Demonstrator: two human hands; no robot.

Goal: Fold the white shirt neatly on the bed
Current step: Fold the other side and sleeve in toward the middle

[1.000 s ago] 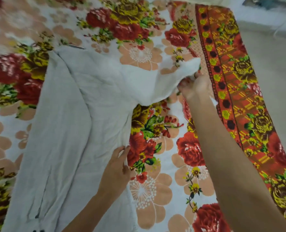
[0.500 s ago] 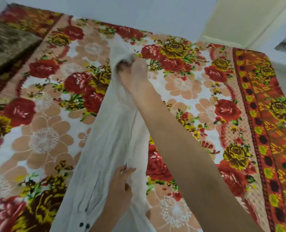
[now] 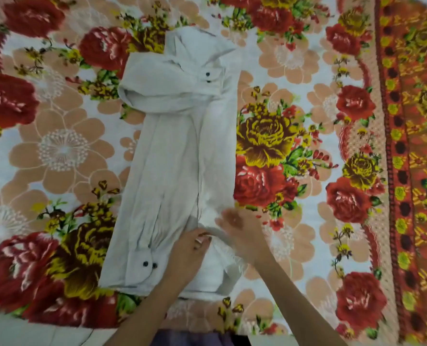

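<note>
Both hands work at the near edge of the bed (image 3: 307,71), where the white shirt (image 3: 177,158) lies folded into a long strip. Left hand (image 3: 190,248) pinches its cloth; right hand (image 3: 235,231) hovers spread, blurred.

Floral bedspread (image 3: 65,151), pale floor (image 3: 20,333)

Single head-worn view, looking steeply down, close above the bed (image 3: 307,71); both hands' grip sits low-centre in frame.
</note>
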